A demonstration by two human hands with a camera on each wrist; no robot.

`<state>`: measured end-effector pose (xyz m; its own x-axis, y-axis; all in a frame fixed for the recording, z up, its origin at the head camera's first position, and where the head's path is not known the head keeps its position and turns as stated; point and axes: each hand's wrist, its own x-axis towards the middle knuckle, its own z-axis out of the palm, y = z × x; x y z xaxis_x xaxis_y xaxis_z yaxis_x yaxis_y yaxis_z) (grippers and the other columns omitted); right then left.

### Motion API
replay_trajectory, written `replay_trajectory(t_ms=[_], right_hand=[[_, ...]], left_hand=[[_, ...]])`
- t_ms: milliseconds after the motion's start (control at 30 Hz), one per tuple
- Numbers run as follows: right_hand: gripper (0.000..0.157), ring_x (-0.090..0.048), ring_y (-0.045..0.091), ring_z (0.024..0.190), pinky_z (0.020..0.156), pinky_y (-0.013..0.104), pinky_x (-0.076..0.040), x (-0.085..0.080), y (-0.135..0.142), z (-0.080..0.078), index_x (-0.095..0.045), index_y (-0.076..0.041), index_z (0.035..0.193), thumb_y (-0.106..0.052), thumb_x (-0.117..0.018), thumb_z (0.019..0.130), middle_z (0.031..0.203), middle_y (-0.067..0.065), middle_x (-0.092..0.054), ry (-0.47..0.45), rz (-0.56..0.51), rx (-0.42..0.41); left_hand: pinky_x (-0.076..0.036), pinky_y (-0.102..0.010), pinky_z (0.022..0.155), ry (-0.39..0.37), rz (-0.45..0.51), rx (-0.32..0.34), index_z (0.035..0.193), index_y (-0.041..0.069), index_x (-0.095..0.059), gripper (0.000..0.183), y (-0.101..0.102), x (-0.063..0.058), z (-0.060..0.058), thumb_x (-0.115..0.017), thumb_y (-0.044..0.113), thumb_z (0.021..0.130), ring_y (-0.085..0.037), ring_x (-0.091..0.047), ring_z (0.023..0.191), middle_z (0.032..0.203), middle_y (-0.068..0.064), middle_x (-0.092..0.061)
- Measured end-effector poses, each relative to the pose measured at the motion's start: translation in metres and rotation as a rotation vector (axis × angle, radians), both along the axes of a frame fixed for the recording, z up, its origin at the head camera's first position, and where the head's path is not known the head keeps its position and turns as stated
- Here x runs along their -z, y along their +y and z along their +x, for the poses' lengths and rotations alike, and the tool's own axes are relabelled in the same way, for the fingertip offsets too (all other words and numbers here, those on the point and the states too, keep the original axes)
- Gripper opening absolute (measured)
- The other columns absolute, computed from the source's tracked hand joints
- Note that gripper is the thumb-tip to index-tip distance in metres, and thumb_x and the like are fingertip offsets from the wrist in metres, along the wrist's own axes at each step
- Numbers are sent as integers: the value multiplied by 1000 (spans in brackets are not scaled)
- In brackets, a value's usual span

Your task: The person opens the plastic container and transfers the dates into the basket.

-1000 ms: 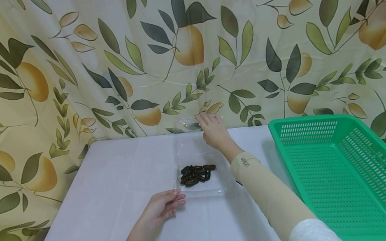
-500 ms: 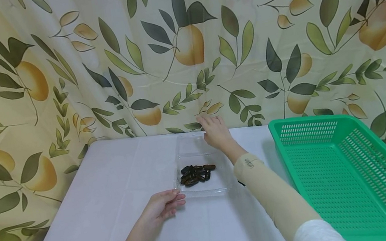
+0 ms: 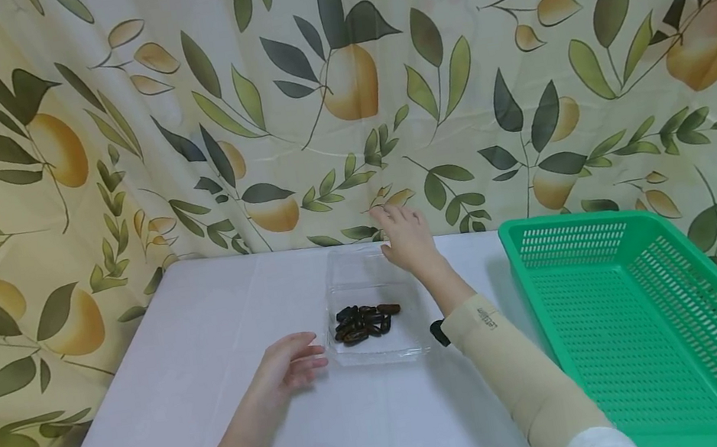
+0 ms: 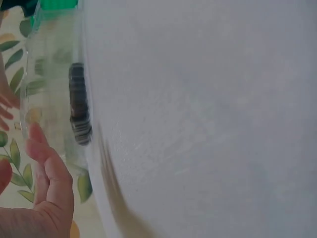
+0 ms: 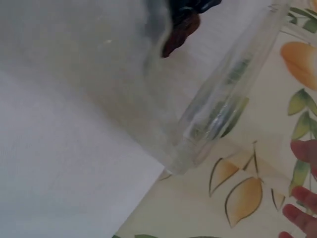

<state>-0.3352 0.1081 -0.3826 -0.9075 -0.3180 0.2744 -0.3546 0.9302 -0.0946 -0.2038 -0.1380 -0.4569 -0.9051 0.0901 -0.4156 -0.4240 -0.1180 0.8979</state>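
A clear hinged plastic box (image 3: 413,335) stands on the table with its lid (image 3: 353,267) folded back. Inside lies a small heap of dark brown, oblong pieces (image 3: 365,323) that look like dried dates. My left hand (image 3: 286,369) is just off the box's front left corner, fingers loosely bent and holding nothing. The left wrist view shows its fingertips beside the clear wall. Beyond the lid's right side hovers my right hand (image 3: 408,239), its fingers spread and relaxed. In the right wrist view its fingers (image 5: 303,218) are apart from the lid's edge.
A large green plastic basket (image 3: 626,338) with slotted walls is at the right. White cloth covers the table (image 3: 226,313). Behind the table's back edge hangs a curtain (image 3: 455,124) printed with fruit and leaves.
The lid has gone from raised to lying further back, and my right hand has let go and drawn slightly right. My left hand has released the box corner and moved left.
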Motion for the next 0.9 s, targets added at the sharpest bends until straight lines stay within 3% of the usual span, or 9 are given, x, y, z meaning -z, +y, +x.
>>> replay_trajectory(t_ms=[200,400,633,900], right_hand=[[68,-34,32,126,101,50,-28,-3,4,19,-33,-17,141,-20,-67,83,137,12,-38,-77,-42,22],[67,-38,33,124,101,51,-29,-1,9,38,-35,-17,140,-22,-68,82,134,14,-42,-90,-55,16],[60,-44,33,118,96,52,-35,12,13,58,-43,-17,134,-22,-70,81,128,14,-47,-87,-18,-42],[53,-48,31,110,93,50,-38,30,9,69,-48,-22,128,-22,-71,80,121,10,-50,-121,65,-98]], left_hand=[[-52,-24,61,-1,-3,40,128,1,-46,44,-3,0,-11,-55,21,90,-19,-66,77,100,-14,-65],[-51,-24,60,8,-19,54,129,1,-46,46,0,1,-18,-58,21,88,-17,-66,73,92,-9,-66],[-51,-24,57,15,-37,55,126,2,-49,44,4,3,-22,-60,19,87,-17,-65,69,89,-9,-64],[-50,-22,52,-2,-50,39,125,8,-51,41,9,4,-25,-61,16,86,-16,-64,64,83,-7,-62]])
